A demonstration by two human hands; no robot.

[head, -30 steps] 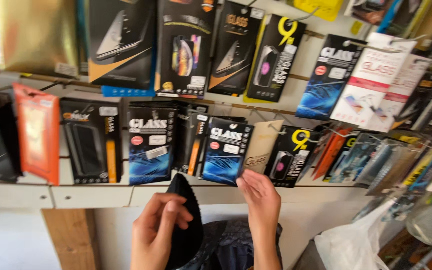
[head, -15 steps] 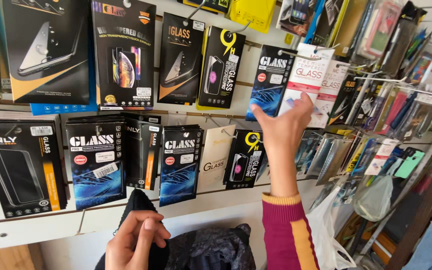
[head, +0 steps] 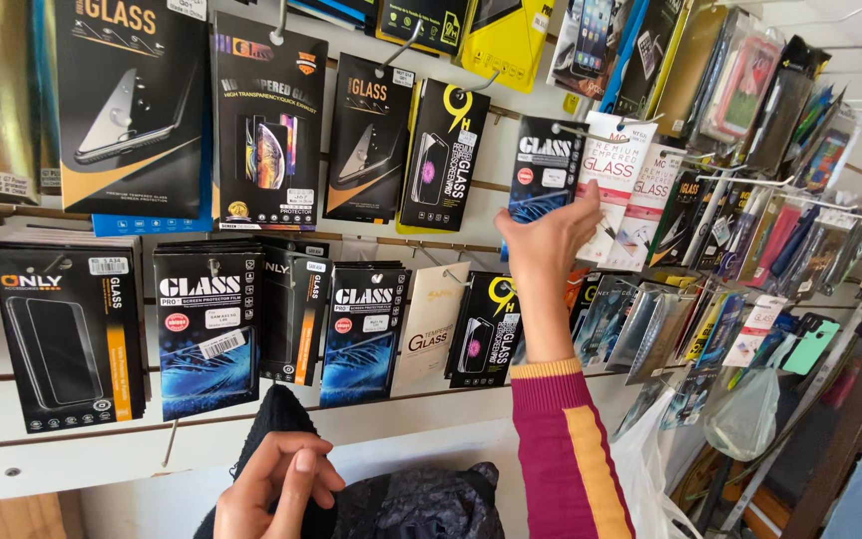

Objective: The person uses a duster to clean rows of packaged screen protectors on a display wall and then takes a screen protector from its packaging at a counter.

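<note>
The blue-and-black pack (head: 543, 170) under the right hand (head: 549, 245) is glossy printed card, as are its neighbours on thin metal hooks (head: 406, 45). The left hand (head: 276, 489) grips matt black cloth (head: 266, 424). The sleeve (head: 566, 449) is ribbed knit; the hanging bag (head: 745, 419) is clear shiny plastic.

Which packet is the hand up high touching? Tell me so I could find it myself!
Look at the display wall hung with screen-protector packets, and find the upper row near the middle. The right hand reaches up to a black and blue packet on a hook. It hangs between a black and yellow packet and white packets with red lettering.
</note>
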